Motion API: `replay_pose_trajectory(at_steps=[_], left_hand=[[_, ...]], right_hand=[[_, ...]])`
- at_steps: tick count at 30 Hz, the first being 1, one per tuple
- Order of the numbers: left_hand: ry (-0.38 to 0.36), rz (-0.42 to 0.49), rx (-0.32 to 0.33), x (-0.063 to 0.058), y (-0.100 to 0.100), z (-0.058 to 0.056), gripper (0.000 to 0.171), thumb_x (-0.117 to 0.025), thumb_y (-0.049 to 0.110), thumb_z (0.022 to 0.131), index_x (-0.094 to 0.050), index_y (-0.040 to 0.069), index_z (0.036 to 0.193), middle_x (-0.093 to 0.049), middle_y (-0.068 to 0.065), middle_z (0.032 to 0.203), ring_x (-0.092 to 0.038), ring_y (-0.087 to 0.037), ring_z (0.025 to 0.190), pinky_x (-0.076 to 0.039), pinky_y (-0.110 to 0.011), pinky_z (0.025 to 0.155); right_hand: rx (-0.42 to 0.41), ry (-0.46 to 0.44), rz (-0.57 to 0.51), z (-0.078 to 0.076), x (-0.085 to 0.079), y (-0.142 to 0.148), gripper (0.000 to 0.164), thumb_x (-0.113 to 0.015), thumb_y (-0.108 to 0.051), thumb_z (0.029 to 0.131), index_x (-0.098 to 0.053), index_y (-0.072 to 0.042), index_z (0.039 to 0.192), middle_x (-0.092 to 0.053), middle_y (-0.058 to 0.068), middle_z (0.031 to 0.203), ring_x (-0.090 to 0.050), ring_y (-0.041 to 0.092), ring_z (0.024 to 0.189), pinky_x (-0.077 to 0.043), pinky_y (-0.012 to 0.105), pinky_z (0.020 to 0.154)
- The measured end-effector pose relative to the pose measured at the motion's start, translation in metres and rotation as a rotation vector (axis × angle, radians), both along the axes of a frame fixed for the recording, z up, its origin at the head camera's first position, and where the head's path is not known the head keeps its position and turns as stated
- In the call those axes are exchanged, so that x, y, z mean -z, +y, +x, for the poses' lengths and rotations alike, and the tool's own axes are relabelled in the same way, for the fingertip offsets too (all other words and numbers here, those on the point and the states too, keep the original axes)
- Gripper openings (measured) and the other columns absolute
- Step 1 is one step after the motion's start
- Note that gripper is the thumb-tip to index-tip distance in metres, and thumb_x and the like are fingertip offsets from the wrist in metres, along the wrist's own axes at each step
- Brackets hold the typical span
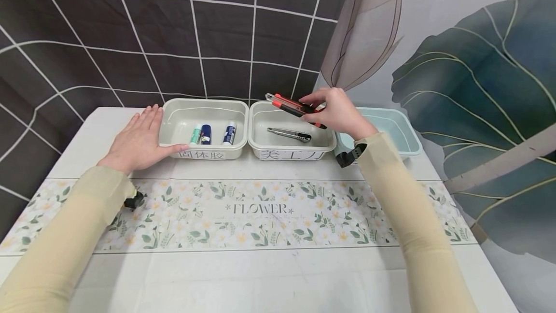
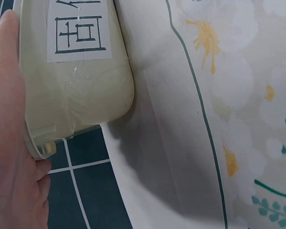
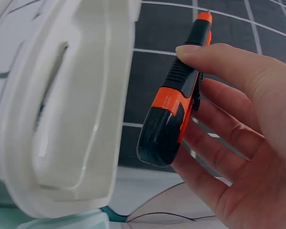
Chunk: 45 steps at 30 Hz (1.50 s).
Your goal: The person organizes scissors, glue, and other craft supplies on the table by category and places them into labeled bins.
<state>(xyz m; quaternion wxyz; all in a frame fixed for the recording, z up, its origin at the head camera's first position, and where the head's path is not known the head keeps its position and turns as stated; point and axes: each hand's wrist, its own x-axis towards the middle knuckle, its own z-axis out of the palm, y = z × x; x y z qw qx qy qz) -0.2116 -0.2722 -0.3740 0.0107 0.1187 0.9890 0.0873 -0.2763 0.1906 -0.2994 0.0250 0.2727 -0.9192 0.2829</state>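
Observation:
My right hand (image 1: 336, 110) pinches a red-and-black utility knife (image 1: 288, 104) between thumb and fingers, over the middle cream bin (image 1: 260, 120). The knife's clear-tipped end points left in the head view; in the right wrist view its black butt end (image 3: 157, 138) faces the camera. Inside that bin lies a smaller grey-and-black utility knife (image 1: 288, 134). My left hand (image 1: 136, 144) rests against the left cream bin (image 1: 178, 122), fingers straight along its side and thumb at the front rim. Several glue sticks (image 1: 206, 134), green and blue, are in the left bin.
A pale blue bin (image 1: 410, 132) stands at the right, partly behind my right wrist. The cream bins carry white labels (image 1: 291, 155) with printed characters. A floral strip (image 1: 260, 235) crosses the white table. A dark gridded curtain (image 1: 226, 28) hangs right behind the bins.

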Motion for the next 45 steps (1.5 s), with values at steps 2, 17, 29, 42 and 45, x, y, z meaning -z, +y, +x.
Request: replay_pose_trajectory(at_steps=[2,17,29,42,45], left_hand=[[-0.001,-0.001,0.0,0.0,0.0,0.0,0.123,-0.051,0.078,0.089,-0.004,-0.014,0.156,-0.005,-0.034,0.163,-0.001,-0.044,0.152,-0.001,-0.053,0.123],[-0.004,0.0,-0.006,0.0,0.0,0.0,0.124,-0.051,0.079,0.089,-0.003,-0.014,0.156,-0.004,-0.033,0.163,-0.002,-0.044,0.152,-0.001,-0.053,0.123],[-0.005,-0.004,-0.001,0.001,0.0,0.0,0.124,-0.051,0.079,0.089,-0.003,-0.014,0.156,-0.004,-0.034,0.163,-0.003,-0.045,0.152,-0.001,-0.054,0.123],[0.004,-0.005,0.003,0.0,0.0,0.0,0.123,-0.051,0.078,0.089,-0.004,-0.014,0.156,-0.005,-0.034,0.163,-0.003,-0.045,0.152,-0.001,-0.053,0.123],[0.007,-0.004,0.005,0.0,0.001,0.0,0.123,-0.051,0.078,0.089,-0.005,-0.015,0.156,-0.006,-0.035,0.163,-0.003,-0.045,0.152,-0.001,-0.053,0.123]], right_hand=[[-0.001,-0.011,0.026,-0.003,0.003,-0.001,0.041,-0.086,-0.013,0.083,-0.075,-0.005,0.122,-0.071,0.007,0.104,-0.066,0.018,0.093,-0.053,0.034,0.069],[-0.01,-0.142,0.102,-0.007,0.035,-0.007,0.043,-0.085,-0.016,0.085,-0.073,-0.005,0.124,-0.073,0.009,0.113,-0.067,0.023,0.1,-0.056,0.041,0.082],[-0.033,-0.128,0.123,-0.012,0.055,-0.016,0.038,-0.087,-0.016,0.083,-0.076,-0.003,0.118,-0.075,0.01,0.107,-0.07,0.023,0.094,-0.057,0.039,0.083],[0.042,-0.161,0.079,-0.012,0.05,-0.01,0.048,-0.08,-0.024,0.09,-0.069,0.002,0.129,-0.068,0.018,0.127,-0.065,0.032,0.117,-0.053,0.044,0.099],[0.049,-0.17,0.049,-0.012,0.048,-0.007,0.049,-0.08,-0.025,0.091,-0.068,0.002,0.13,-0.067,0.018,0.129,-0.064,0.033,0.118,-0.053,0.044,0.099]])
